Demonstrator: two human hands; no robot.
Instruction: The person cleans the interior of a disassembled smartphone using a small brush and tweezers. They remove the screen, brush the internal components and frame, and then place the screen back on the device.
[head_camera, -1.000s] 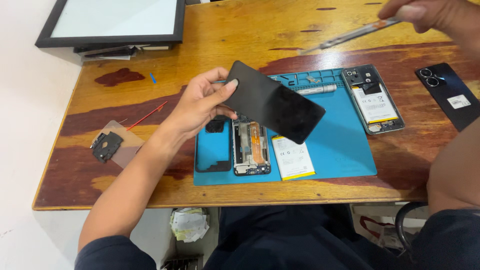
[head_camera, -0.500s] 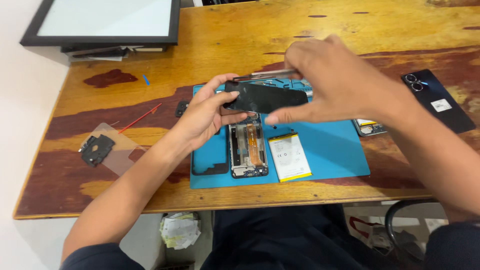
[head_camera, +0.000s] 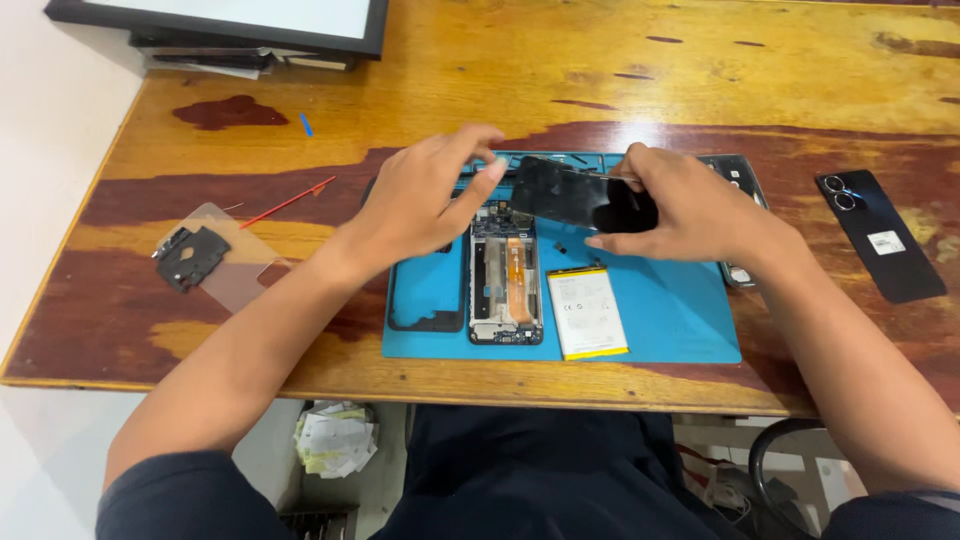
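Nearest you, the white battery (head_camera: 588, 313) and the stripped phone frame (head_camera: 504, 275) lie apart on the blue mat (head_camera: 670, 320), so teardown looks well advanced. Above them, mid-frame, your right hand (head_camera: 690, 205) pinches the black screen panel (head_camera: 580, 195); your left hand (head_camera: 425, 200) touches its left end, fingers loosely spread. The panel's long axis runs left-right, tilted.

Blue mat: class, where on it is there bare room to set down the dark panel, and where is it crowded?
Free: the blue mat right of the battery, below the right hand. Crowded: its left half, with black frame, opened phone and battery side by side. The left hand and dark panel hover above.
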